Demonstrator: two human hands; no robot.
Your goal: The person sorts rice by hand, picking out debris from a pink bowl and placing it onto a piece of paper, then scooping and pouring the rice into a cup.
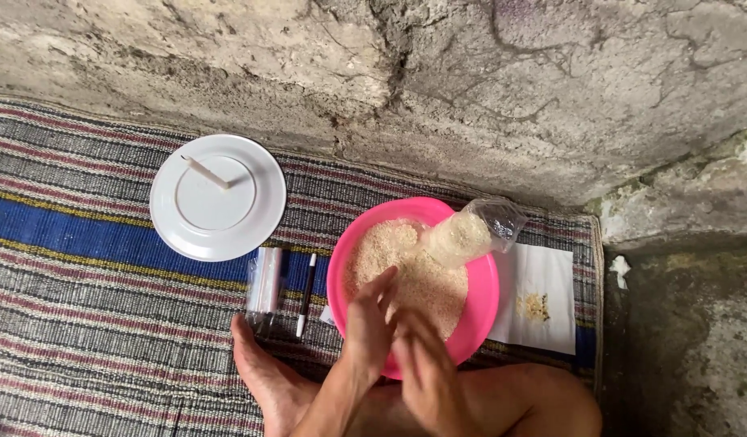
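Note:
A pink bowl (483,303) heaped with pale rice grains (418,275) sits on a striped mat. My left hand (367,324) rests flat on the near side of the rice, fingers spread. My right hand (422,368) hovers just beside it over the bowl's near rim, blurred, fingers loosely apart, and I cannot see anything held in it. A clear plastic bag (475,231) partly filled with rice lies on the bowl's far right rim.
A white plate (218,198) with a thin white stick on it lies at the left. A stack of clear bags (266,283) and a pen (306,295) lie beside the bowl. White paper (539,299) with a few grains lies right. My bare foot (264,376) rests near.

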